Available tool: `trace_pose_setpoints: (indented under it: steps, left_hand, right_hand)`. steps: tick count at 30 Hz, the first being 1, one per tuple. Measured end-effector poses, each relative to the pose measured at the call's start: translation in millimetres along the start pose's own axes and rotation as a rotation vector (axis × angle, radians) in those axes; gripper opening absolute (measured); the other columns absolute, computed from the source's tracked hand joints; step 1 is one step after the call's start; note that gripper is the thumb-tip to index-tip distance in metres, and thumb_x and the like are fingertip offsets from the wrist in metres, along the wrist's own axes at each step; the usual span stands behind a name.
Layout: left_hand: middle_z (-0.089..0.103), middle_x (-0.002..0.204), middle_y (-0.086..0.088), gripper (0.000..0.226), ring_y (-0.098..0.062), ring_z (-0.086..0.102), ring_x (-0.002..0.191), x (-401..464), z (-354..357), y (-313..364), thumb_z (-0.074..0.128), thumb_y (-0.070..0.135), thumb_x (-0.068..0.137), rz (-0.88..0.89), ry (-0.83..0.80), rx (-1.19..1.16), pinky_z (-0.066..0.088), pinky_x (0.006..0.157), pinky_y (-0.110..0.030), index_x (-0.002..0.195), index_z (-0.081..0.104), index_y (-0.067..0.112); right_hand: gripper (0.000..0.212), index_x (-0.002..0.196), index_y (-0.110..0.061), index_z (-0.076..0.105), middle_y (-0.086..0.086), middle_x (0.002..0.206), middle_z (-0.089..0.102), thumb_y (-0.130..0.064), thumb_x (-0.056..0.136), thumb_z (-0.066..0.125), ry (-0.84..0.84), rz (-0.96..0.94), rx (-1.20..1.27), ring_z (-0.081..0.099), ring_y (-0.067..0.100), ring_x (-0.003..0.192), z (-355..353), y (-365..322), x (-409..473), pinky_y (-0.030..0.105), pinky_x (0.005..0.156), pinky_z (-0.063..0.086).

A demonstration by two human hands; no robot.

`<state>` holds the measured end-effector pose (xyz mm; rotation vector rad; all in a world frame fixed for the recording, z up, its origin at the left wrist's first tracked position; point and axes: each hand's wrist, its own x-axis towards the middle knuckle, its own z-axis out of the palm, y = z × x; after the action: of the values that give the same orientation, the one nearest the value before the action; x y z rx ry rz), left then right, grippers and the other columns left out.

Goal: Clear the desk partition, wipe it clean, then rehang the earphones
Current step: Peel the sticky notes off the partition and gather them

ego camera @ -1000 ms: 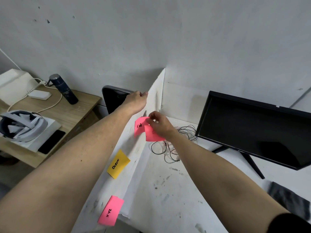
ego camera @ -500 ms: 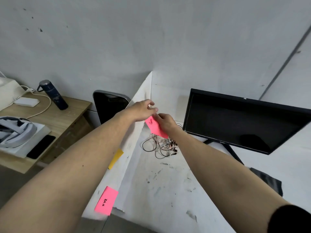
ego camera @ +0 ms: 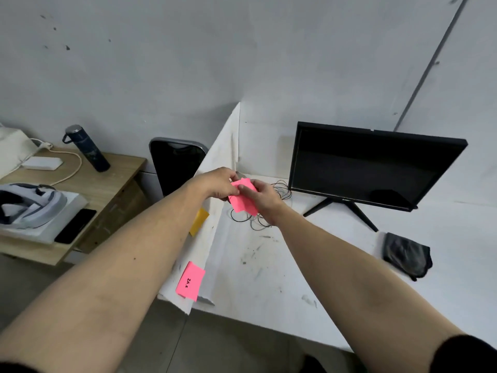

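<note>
A white desk partition point(ego camera: 224, 146) stands along the left edge of the white desk point(ego camera: 309, 278). Both hands meet in front of it and pinch a pink sticky note point(ego camera: 242, 201): my left hand point(ego camera: 219, 184) grips its left edge, my right hand point(ego camera: 259, 197) its right side. A yellow sticky note point(ego camera: 198, 222) and a second pink sticky note point(ego camera: 190, 281) marked in black are stuck on the partition nearer to me. The earphones point(ego camera: 279, 189), a tangle of thin dark wire, lie on the desk behind my right hand, partly hidden by it.
A black monitor point(ego camera: 373, 165) stands at the back right of the desk. A dark cloth point(ego camera: 406, 254) lies to its front right. Beyond the partition are a black chair back point(ego camera: 174, 168) and a wooden table point(ego camera: 105, 184) with a bottle point(ego camera: 86, 148), a phone and a headset.
The pink note has come off the partition and my left hand has left the partition's top edge to grip the note together with my right hand. The view has shifted right and down.
</note>
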<state>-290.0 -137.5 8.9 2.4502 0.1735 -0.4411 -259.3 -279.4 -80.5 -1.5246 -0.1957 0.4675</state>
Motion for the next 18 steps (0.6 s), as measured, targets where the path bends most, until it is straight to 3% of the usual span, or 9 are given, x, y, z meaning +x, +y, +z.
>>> trace_pose_setpoints:
  steps: [2,4,6,8,10,13,18]
  left_hand:
    - [0.072,0.085,-0.004,0.022,-0.013,0.066,0.069,-3.5,-1.1,-3.2,0.061,0.022,0.092,-0.006,0.004,0.090,0.049,0.061,-0.021,0.112,0.062,0.012]
    - [0.073,0.104,-0.004,0.031,-0.018,0.066,0.091,-4.5,0.3,-5.8,0.056,0.032,0.095,-0.016,0.034,0.236,0.048,0.076,-0.028,0.122,0.061,0.017]
    - [0.062,0.130,-0.003,0.040,-0.022,0.056,0.117,-4.4,4.2,-10.2,0.049,0.028,0.099,-0.028,0.088,0.443,0.045,0.090,-0.032,0.138,0.051,0.021]
    - [0.053,0.139,-0.001,0.050,-0.023,0.049,0.127,-7.5,10.7,-16.1,0.042,0.013,0.095,-0.039,0.083,0.651,0.044,0.097,-0.037,0.143,0.044,0.024]
    - [0.052,0.135,-0.001,0.053,-0.024,0.046,0.127,-12.9,18.1,-19.0,0.041,0.007,0.088,-0.028,0.075,0.926,0.044,0.097,-0.040,0.138,0.048,0.023]
    - [0.052,0.126,-0.001,0.038,-0.023,0.045,0.122,-22.2,25.9,-24.1,0.046,0.013,0.088,0.022,0.099,1.265,0.040,0.090,-0.036,0.124,0.057,0.022]
    - [0.047,0.119,-0.001,0.028,-0.026,0.039,0.117,-22.8,39.1,-28.0,0.054,0.015,0.086,-0.067,0.056,1.447,0.037,0.089,-0.039,0.111,0.065,0.022]
  right_hand:
    - [0.032,0.118,-0.009,0.064,0.012,0.104,0.071,-0.026,0.092,0.070,-0.015,0.012,-0.035,0.067,0.022,0.088,2.9,0.1,-0.2,0.032,0.072,0.055]
    - [0.024,0.110,-0.009,0.064,0.014,0.101,0.070,-0.023,0.092,0.070,-0.015,-0.003,-0.048,0.066,0.024,0.087,3.3,1.2,2.8,0.036,0.074,0.055]
    - [0.015,0.105,-0.006,0.063,0.013,0.094,0.066,-0.015,0.093,0.067,-0.022,-0.022,-0.056,0.061,0.022,0.081,3.6,2.5,3.5,0.031,0.068,0.051]
    - [0.015,0.107,-0.005,0.064,0.012,0.095,0.065,-0.013,0.094,0.066,-0.057,-0.022,-0.075,0.060,0.021,0.081,1.5,9.6,3.4,0.030,0.066,0.050]
    - [0.014,0.107,-0.010,0.063,0.010,0.097,0.066,-0.014,0.095,0.065,-0.094,-0.008,-0.104,0.061,0.020,0.081,-3.9,16.8,4.3,0.029,0.066,0.050]
    - [0.013,0.108,-0.011,0.063,0.009,0.097,0.066,-0.012,0.095,0.064,-0.091,0.013,-0.089,0.061,0.014,0.074,-10.3,26.9,5.9,0.021,0.060,0.052]
    - [0.016,0.111,-0.006,0.063,0.002,0.085,0.064,-0.011,0.095,0.064,-0.067,0.031,-0.074,0.059,0.014,0.072,-16.2,36.9,5.8,0.011,0.051,0.048]
